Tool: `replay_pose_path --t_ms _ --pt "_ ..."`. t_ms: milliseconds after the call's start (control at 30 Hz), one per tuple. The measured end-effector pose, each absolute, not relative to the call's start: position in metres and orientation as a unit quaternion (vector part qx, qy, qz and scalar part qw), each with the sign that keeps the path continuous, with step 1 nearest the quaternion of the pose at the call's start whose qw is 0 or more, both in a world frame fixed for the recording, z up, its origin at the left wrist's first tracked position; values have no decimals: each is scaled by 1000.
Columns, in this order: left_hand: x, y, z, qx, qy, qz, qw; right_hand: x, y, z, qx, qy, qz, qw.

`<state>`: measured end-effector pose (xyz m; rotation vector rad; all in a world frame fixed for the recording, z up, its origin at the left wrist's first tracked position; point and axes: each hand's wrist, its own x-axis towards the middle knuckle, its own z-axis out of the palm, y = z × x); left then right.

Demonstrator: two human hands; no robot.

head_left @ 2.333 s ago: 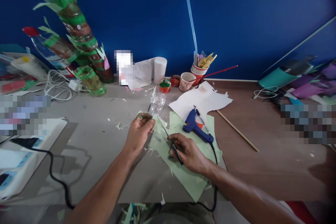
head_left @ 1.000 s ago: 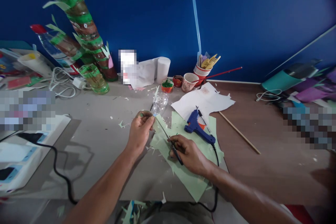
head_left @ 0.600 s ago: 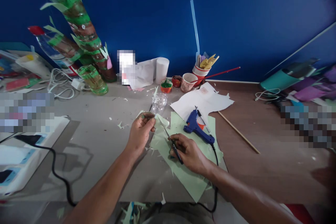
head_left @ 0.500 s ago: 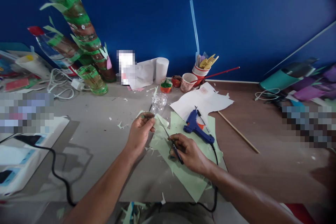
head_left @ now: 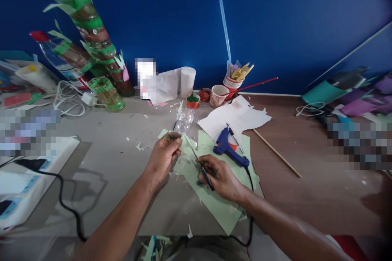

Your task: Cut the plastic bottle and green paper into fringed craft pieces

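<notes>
My left hand (head_left: pixel 167 151) is closed, pinching a small piece of pale green paper (head_left: pixel 189 143) between thumb and fingers. In my right hand (head_left: pixel 219 177) is a pair of scissors (head_left: pixel 206 174) with dark handles, its blades pointing up and left to the paper piece. A larger sheet of green paper (head_left: pixel 225 216) lies on the table under my right hand. On that sheet rests a blue glue gun (head_left: pixel 231 149), just beyond my right hand. A clear plastic bottle piece (head_left: pixel 184 119) stands beyond my left fingertips.
Painted bottles (head_left: pixel 94 34) rise at the back left. A paint-stained paper cup (head_left: pixel 219 95) and a pot of green paint (head_left: pixel 192 99) stand by the wall. To the right lies a wooden stick (head_left: pixel 277 153). A power strip (head_left: pixel 36 179) sits on the left; paper scraps are scattered about.
The view has shifted very slightly. Both hands keep nearly the same position, with the scissors still at the paper piece.
</notes>
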<state>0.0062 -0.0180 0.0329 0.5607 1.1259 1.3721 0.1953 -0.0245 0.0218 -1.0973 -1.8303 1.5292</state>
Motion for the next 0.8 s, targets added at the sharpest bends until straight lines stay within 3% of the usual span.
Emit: replay_pose_path --t_ms 433,800 --pt "6 -18 34 244 489 582 602 195 -24 24 -409 -676 558 255" --pt "5 -18 36 202 422 565 679 196 -22 28 -406 -692 539 257"
